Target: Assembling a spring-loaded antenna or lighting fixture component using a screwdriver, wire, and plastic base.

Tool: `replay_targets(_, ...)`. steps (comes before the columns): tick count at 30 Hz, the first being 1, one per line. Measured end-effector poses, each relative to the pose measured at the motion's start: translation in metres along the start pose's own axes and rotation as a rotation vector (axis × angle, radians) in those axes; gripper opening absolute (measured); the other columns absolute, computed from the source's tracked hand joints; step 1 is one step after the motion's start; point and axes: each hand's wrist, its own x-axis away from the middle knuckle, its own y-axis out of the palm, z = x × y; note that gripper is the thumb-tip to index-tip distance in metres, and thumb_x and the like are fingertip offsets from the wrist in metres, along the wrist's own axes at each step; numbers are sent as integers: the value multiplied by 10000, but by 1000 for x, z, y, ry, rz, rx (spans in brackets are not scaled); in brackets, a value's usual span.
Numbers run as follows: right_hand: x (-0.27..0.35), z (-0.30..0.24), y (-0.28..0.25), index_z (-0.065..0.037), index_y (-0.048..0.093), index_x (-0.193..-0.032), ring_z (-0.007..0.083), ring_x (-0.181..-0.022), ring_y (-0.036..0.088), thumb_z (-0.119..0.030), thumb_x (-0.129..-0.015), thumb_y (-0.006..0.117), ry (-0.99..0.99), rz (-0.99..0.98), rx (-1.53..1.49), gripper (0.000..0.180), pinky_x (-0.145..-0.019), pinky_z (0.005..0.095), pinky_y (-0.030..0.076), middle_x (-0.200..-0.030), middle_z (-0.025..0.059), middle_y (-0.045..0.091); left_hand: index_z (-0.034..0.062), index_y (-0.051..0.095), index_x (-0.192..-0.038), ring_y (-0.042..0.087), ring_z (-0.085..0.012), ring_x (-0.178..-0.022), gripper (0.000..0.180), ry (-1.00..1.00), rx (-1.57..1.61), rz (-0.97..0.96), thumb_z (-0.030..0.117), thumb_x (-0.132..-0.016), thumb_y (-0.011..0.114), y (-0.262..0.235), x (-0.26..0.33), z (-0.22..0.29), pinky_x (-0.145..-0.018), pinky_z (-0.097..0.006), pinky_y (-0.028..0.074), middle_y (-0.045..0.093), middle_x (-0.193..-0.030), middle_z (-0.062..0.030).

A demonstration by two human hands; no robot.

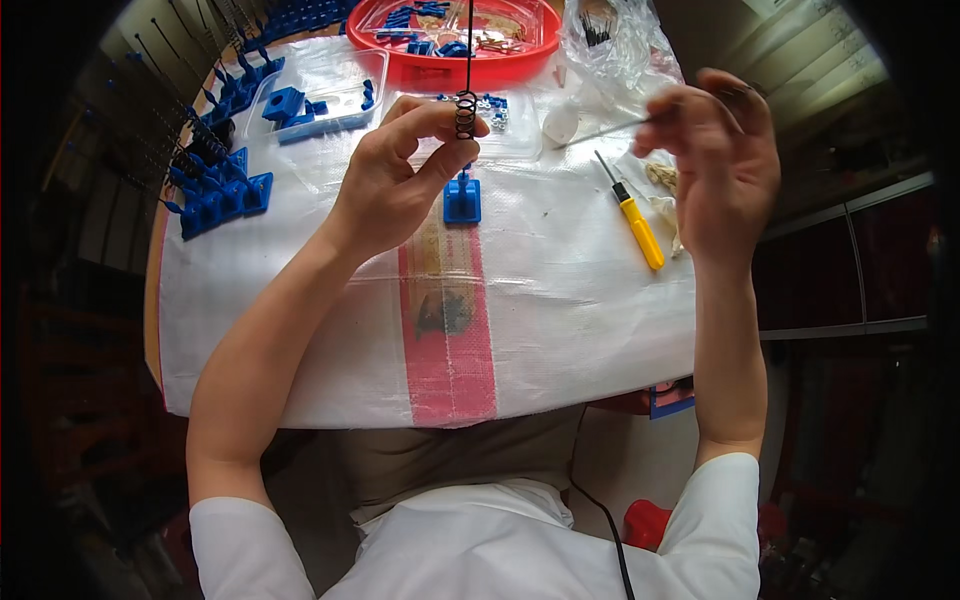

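A black coil spring [465,115] stands upright in the pinch of my left hand [400,175], between thumb and forefinger. A thin black rod [470,45] rises from the spring toward the top edge. Directly below sits a small blue plastic block [462,202], its top partly behind my fingers. My right hand [715,150] is raised at the right and smeared by motion, its fingers curled round a thin grey rod [610,130]. That rod points left toward a small white rounded object [560,125]; whether the two join I cannot tell. A yellow-handled screwdriver [638,228] lies just left of my right wrist.
At the back a red tray [400,70] and a clear plastic box [375,110] hold blue parts. Blue racks [220,200] with upright black rods line the left edge. A clear bag [620,45] lies back right. White woven sheeting [560,330] covers the table.
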Motion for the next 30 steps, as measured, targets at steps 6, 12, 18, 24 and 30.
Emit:
replay_targets(6, 13, 20, 19, 45, 616, -1092, 145, -791, 691, -65, -930, 664, 97, -72, 59, 202, -716, 279, 585, -916, 110, 694, 67, 689, -1058, 563, -157, -940, 160, 0, -9, -3, 58, -899, 679, -1, -1, 3, -814, -298, 484, 653, -922, -23)
replay_targets(12, 32, 32, 20, 31, 587, -1070, 123, -733, 664, -78, -947, 640, 66, -41, -10, 174, -673, 255, 560, -824, 80, 668, 65, 687, -1064, 581, -158, -942, 165, 5, 11, -9, 52, -899, 676, 0, -1, -1, -814, -294, 498, 653, -945, -32)
replay_targets(18, 40, 30, 21, 60, 572, -1042, 166, -685, 667, 5, -932, 586, 45, -85, 139, 124, -635, 283, 563, -823, 136, 678, 56, 684, -1064, 590, -160, -943, 159, 18, -1, -7, 56, -906, 669, 1, -1, 0, -807, -289, 509, 651, -956, -40)
replay_targets(24, 45, 30, 29, 65, 571, -1035, 159, -700, 666, 48, -910, 570, 110, -151, 172, 126, -662, 291, 578, -829, 136, 676, 56, 685, -1064, 593, -160, -941, 161, -17, -6, -12, 49, -905, 667, 0, -1, 2, -809, -290, 509, 652, -956, -43)
replay_targets(30, 46, 30, 32, 42, 575, -1011, 113, -724, 659, 91, -847, 623, 139, -139, 121, 178, -643, 232, 536, -834, 89, 656, 61, 685, -1076, 586, -156, -939, 177, 19, -7, 1, 54, -899, 678, 0, -1, -1, -813, -290, 507, 653, -948, -35)
